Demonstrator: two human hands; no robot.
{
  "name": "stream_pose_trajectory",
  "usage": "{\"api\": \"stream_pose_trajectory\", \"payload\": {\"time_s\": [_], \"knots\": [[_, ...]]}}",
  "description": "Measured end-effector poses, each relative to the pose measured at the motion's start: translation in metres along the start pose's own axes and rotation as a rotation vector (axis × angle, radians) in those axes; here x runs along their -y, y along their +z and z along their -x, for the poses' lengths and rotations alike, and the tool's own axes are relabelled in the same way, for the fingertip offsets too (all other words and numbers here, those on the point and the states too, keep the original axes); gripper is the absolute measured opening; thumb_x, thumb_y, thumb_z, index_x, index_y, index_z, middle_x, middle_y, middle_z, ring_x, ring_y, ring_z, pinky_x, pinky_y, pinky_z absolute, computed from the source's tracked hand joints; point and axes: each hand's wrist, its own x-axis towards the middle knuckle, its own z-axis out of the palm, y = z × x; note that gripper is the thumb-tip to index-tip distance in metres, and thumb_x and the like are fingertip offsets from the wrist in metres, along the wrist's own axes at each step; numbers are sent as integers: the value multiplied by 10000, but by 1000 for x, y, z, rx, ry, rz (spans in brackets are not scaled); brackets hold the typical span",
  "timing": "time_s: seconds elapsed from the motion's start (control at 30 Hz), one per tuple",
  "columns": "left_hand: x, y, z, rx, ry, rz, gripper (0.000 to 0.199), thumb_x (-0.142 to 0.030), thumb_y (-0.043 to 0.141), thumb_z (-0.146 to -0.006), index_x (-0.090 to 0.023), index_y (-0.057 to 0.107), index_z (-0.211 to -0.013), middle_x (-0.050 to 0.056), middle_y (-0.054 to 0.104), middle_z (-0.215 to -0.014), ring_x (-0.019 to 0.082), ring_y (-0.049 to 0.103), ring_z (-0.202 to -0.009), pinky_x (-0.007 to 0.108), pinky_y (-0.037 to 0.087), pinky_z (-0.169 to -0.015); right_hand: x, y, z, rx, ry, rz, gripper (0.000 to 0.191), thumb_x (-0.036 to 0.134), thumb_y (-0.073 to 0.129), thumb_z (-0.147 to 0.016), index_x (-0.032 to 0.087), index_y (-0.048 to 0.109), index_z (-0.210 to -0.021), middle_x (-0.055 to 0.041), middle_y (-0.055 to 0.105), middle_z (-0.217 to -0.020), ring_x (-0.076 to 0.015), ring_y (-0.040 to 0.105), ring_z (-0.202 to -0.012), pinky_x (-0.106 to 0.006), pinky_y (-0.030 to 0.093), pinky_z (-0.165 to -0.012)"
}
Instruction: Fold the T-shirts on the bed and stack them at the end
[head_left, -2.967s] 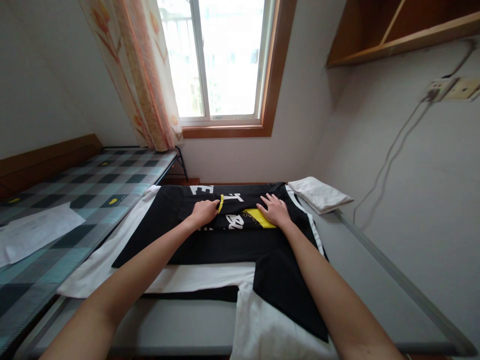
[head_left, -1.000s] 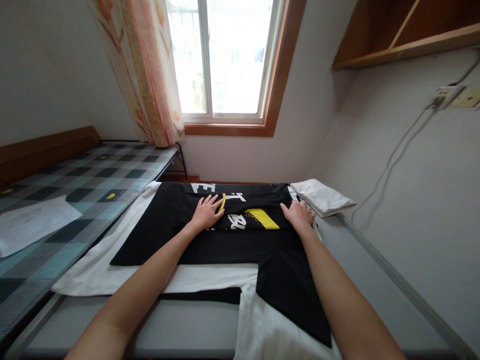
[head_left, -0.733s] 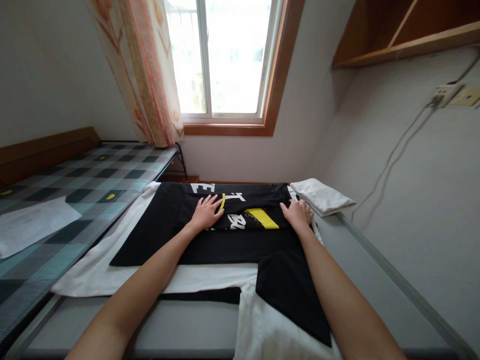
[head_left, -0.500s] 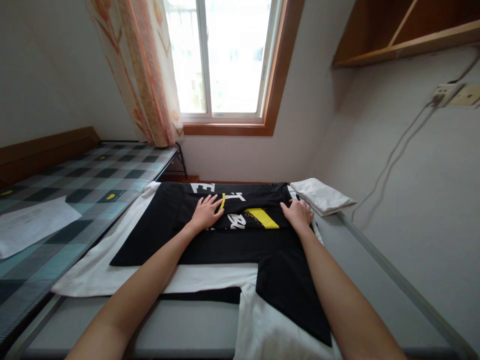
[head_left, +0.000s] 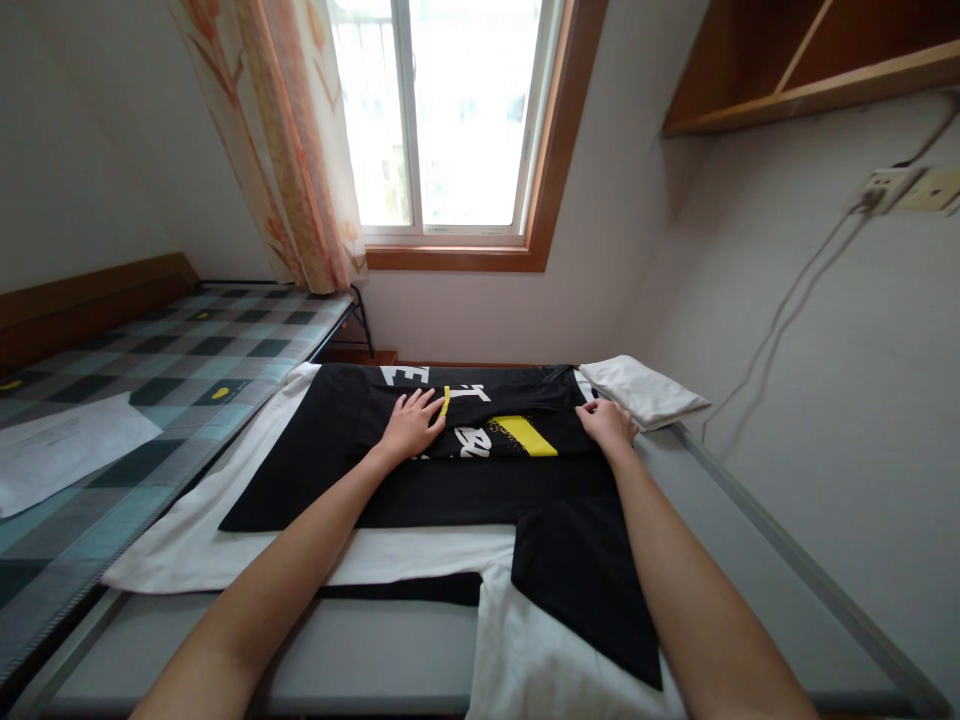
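The black-and-white shirt (head_left: 480,490) lies mostly flat on the grey surface (head_left: 360,650), and the window (head_left: 465,120) is beyond it at twelve o'clock. If I take the shirt as the clock, the left hand (head_left: 411,425) rests near eleven, palm down with its fingers spread; it appears to press the cloth, not to grip it. The right hand (head_left: 609,424) is near two, at the shirt's edge, with fingers curled; I cannot tell whether it pinches the fabric. Just beside it, further toward two, lies the folded white cloth (head_left: 643,390).

In my judgement, the main danger is a crease: if the right hand pulls while the left presses only lightly, the shirt may slide and bunch between them. Too strong a press could turn the ridge between the hands into a hard wrinkle. A careless outward sweep of the right hand might push the folded white cloth. Toward five, the white fabric (head_left: 555,650) reaches the near edge with no hand on it, so its weight could drag the shirt.
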Motion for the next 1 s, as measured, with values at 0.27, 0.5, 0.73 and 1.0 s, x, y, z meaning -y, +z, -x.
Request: {"api": "stream_pose_trajectory", "payload": {"time_s": [0.27,0.5,0.73,1.0], "knots": [[0,0,0,-6,3,-4,493,-463,365,-954,-295,507,-1396,35,427,-1513,263,330,-1421,469,235,-1165,6,3,10,-64,-106,64,415,385,480,-911,220,652,-1250,-160,546,-1265,-345,462,-1192,-491,379,-968],[0,1,1,-11,1,-2,495,-466,362,-955,-290,505,-1396,35,431,-1511,257,329,-1422,464,233,-1168,4,4,4,-54,-179,32,375,326,488,-897,238,687,-1202,-139,561,-1254,-325,477,-1168,-443,396,-955],[0,0,1,-21,3,6,491,-459,371,-954,-278,518,-1386,42,436,-1507,264,335,-1418,467,237,-1167,1,3,0,-22,-64,24,333,376,494,-882,232,731,-1066,-146,602,-1187,-330,517,-1135,-432,423,-926],[1,1,1,-17,-7,9,486,-472,373,-955,-299,513,-1388,29,436,-1508,254,329,-1422,456,225,-1172,3,-5,-8,-16,-101,-141,332,273,453,-899,136,693,-1082,-142,693,-1073,-259,624,-1016,-325,448,-876]]}}
